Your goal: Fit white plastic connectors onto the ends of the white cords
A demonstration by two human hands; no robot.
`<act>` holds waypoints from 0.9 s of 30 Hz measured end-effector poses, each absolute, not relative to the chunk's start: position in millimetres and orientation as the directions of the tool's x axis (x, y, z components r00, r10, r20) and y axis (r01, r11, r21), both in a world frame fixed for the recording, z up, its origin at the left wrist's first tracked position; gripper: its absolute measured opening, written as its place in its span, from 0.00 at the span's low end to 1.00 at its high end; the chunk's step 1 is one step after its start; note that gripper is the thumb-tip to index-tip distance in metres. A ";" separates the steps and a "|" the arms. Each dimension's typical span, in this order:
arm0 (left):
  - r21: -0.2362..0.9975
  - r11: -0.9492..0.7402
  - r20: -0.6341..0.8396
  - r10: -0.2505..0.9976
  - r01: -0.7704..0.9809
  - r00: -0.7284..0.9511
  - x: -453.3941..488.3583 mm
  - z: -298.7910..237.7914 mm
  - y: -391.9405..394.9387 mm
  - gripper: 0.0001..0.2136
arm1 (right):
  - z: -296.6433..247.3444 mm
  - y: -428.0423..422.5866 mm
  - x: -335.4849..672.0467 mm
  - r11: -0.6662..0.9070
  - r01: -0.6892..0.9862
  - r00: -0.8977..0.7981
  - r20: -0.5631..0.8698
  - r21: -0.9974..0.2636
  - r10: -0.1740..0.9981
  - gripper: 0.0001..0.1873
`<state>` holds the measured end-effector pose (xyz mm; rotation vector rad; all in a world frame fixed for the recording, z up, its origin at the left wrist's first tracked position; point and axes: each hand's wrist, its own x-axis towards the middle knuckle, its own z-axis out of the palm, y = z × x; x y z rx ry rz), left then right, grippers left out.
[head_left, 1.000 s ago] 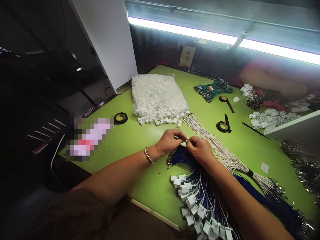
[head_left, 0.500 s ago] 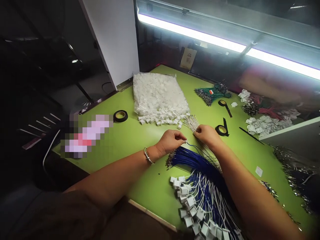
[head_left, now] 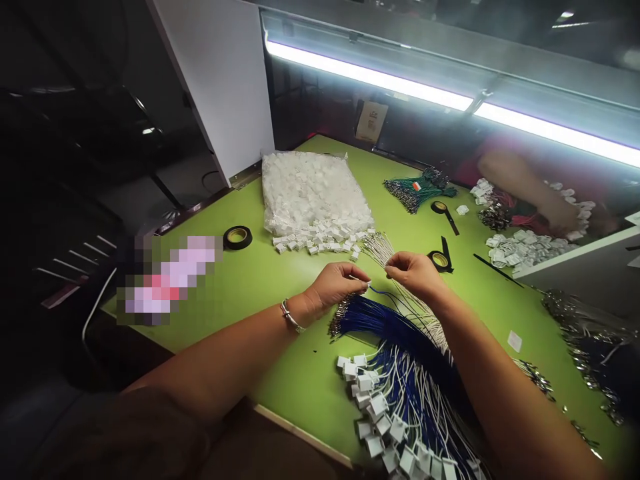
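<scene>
Small white plastic connector [head_left: 369,285] first: it sits over the green worktable [head_left: 290,373], pinched at the thumb and fingertips of the left hand [head_left: 337,287], and a thin blue insulated wire [head_left: 383,291] leads off from it to the right. From where I stand, what counts is how it lies to the long bundle of thin white wires [head_left: 377,247]. The bundle is to the right of the connector, its far ends a little beyond it; the two are near each other but apart.

The bundle's long axis slants from those far ends, just beside the loose heap of white plastic connectors [head_left: 313,241], back toward the person and off to the right, passing beneath the right forearm. The right hand [head_left: 415,273] is clearly the nearer one, right at the wires by their far ends. Its thumb and fingers are drawn together there, yet I can't tell whether a single wire is caught between them. The left hand is on the other side, its fingertips facing the right hand across a narrow gap.

Just on the near side of the left hand lies a thick bundle of dark blue wires [head_left: 367,317], metal-tipped ends to the left, its length running rightward and then toward the person, roughly alongside the white one.
</scene>
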<state>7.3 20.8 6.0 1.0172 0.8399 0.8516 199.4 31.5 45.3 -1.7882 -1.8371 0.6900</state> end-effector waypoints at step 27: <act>0.733 0.499 -0.195 0.805 -0.462 0.560 10.8 12.7 11.0 0.11 | 33.4 -37.3 178.6 0.268 0.691 0.034 0.400 -0.672 0.916 0.06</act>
